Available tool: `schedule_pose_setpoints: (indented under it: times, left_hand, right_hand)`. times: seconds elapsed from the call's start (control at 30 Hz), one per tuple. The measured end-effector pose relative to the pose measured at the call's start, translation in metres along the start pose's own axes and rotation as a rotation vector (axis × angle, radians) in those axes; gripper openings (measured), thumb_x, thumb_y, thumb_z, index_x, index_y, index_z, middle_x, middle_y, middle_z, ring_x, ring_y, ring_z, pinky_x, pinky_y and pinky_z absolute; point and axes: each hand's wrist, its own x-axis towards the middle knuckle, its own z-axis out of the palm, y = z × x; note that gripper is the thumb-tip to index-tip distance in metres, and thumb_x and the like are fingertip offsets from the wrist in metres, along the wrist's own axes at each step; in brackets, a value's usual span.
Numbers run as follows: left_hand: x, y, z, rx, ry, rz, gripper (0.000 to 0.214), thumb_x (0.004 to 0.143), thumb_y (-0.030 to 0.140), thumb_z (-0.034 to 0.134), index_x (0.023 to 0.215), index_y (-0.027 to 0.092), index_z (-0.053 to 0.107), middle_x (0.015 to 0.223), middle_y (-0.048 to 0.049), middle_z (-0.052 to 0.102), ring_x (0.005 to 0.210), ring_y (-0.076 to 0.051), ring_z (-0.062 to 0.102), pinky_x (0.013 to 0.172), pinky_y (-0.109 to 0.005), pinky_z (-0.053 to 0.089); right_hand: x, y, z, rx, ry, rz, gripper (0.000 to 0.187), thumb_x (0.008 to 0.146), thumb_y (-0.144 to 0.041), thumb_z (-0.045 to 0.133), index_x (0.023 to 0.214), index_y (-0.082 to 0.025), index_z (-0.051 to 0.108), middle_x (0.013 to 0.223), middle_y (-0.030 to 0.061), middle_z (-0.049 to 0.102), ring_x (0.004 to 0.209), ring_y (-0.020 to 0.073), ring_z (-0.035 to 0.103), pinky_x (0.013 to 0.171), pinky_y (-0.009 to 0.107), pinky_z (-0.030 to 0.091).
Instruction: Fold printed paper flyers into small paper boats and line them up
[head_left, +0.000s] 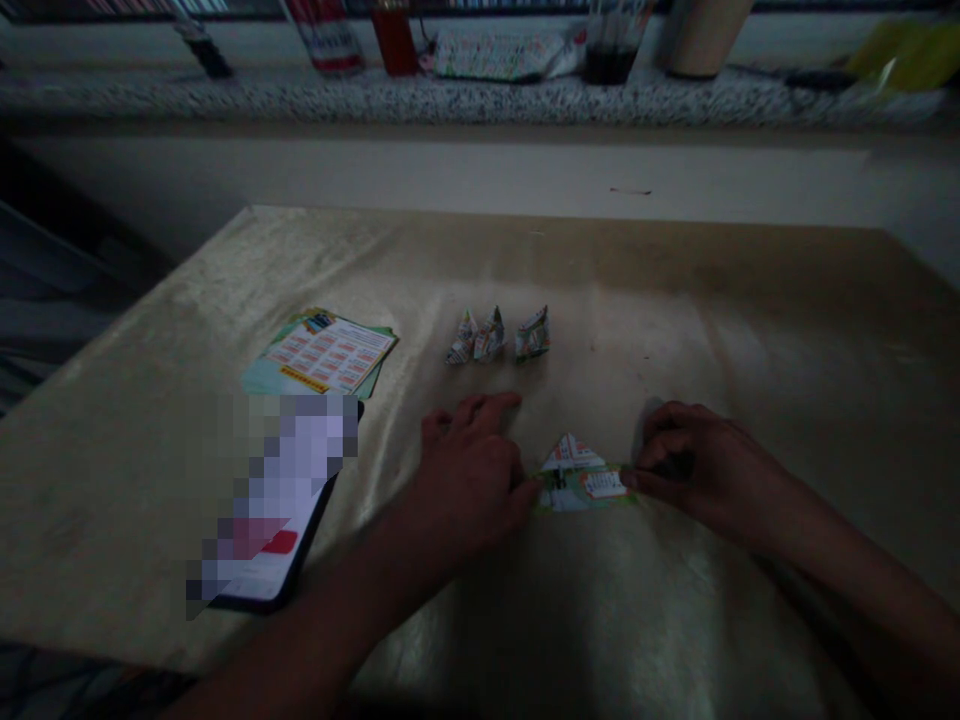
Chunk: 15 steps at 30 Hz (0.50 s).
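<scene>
A partly folded printed paper [574, 485] lies on the table between my hands, with a pointed flap at its top and a wide band along its bottom. My left hand [476, 465] rests beside it, fingers stretched forward over the table and the thumb at the paper's left corner. At the right corner, the thumb and curled fingers of my right hand [694, 465] pinch the edge. Beyond the paper stand three small folded paper pieces [490, 338] with pointed tips, two close together and one slightly apart to the right.
A stack of printed sheets [330, 352] lies at the left, with a phone [281, 510] in front of it, its screen partly blurred. Behind the table [750, 300], a speckled stone ledge [465, 100] holds a cup of dark liquid [611, 55], a red container [395, 40] and a packet [495, 55].
</scene>
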Motion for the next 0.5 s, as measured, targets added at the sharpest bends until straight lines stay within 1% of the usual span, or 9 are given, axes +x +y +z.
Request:
schedule_pose_setpoints:
  times: [0.07,0.13,0.2,0.27,0.3,0.37,0.43,0.5]
  left_hand:
    - [-0.004,-0.005,-0.002,-0.006,0.001,-0.007,0.016,0.082,0.029,0.069,0.071,0.024,0.079,0.152,-0.01,0.049,0.139,-0.041,0.041,0.102,-0.067,0.033]
    - [-0.005,-0.009,-0.001,-0.018,0.007,-0.016,0.016,0.082,0.029,0.069,0.071,0.023,0.078,0.153,-0.0107,0.047,0.139,-0.042,0.041,0.103,-0.067,0.033]
    - [-0.005,-0.011,0.001,-0.038,0.015,-0.018,0.014,0.081,0.029,0.069,0.072,0.022,0.077,0.153,-0.0117,0.047,0.139,-0.041,0.04,0.104,-0.067,0.032]
    - [-0.004,-0.011,0.004,-0.069,0.035,-0.002,0.009,0.081,0.027,0.069,0.077,0.021,0.075,0.153,-0.0126,0.046,0.14,-0.039,0.04,0.107,-0.064,0.032]
    - [-0.003,-0.011,0.006,-0.088,0.049,0.011,0.007,0.08,0.025,0.069,0.082,0.021,0.074,0.153,-0.0128,0.046,0.14,-0.037,0.04,0.108,-0.061,0.032]
    - [-0.002,-0.01,0.01,-0.127,0.077,0.042,0.015,0.078,0.02,0.069,0.092,0.02,0.072,0.152,-0.0131,0.047,0.14,-0.034,0.041,0.11,-0.057,0.032]
    - [-0.001,-0.009,0.015,-0.158,0.089,0.072,0.023,0.077,0.019,0.069,0.101,0.02,0.07,0.151,-0.0136,0.047,0.14,-0.033,0.041,0.112,-0.055,0.032]
    - [-0.001,-0.008,0.02,-0.18,0.103,0.102,0.025,0.079,0.024,0.071,0.104,0.02,0.069,0.149,-0.0143,0.049,0.139,-0.033,0.042,0.112,-0.054,0.032]
  right_hand:
    - [0.0,0.003,-0.002,0.039,-0.055,0.009,0.02,0.083,-0.032,0.077,0.065,-0.025,0.071,0.08,0.0015,0.067,0.077,0.0188,0.064,0.069,0.034,0.048]
    - [0.001,0.006,-0.004,0.077,-0.106,0.024,0.018,0.083,-0.031,0.077,0.068,-0.024,0.07,0.08,0.0017,0.066,0.076,0.019,0.063,0.068,0.034,0.048]
    - [0.002,0.006,-0.005,0.098,-0.105,0.033,0.013,0.082,-0.029,0.077,0.074,-0.024,0.069,0.082,0.002,0.067,0.076,0.0193,0.063,0.068,0.034,0.049]
    - [0.002,0.004,-0.004,0.11,-0.071,0.004,0.008,0.083,-0.028,0.075,0.088,-0.024,0.071,0.091,0.0036,0.069,0.084,0.021,0.065,0.075,0.037,0.051]
    - [0.002,0.002,-0.003,0.106,-0.049,-0.027,0.014,0.083,-0.027,0.074,0.097,-0.024,0.072,0.098,0.005,0.069,0.091,0.0225,0.065,0.08,0.038,0.052]
    - [0.0,-0.003,0.001,0.075,-0.021,-0.103,0.029,0.084,-0.026,0.074,0.113,-0.025,0.07,0.114,0.0077,0.067,0.107,0.0261,0.063,0.092,0.044,0.05]
    - [-0.001,-0.009,0.007,0.042,-0.018,-0.152,0.034,0.085,-0.027,0.074,0.119,-0.027,0.069,0.123,0.0088,0.063,0.117,0.0293,0.058,0.097,0.048,0.047]
    - [0.0,-0.014,0.01,0.042,-0.01,-0.164,0.033,0.085,-0.026,0.074,0.117,-0.028,0.07,0.126,0.0088,0.062,0.12,0.0306,0.056,0.098,0.05,0.045]
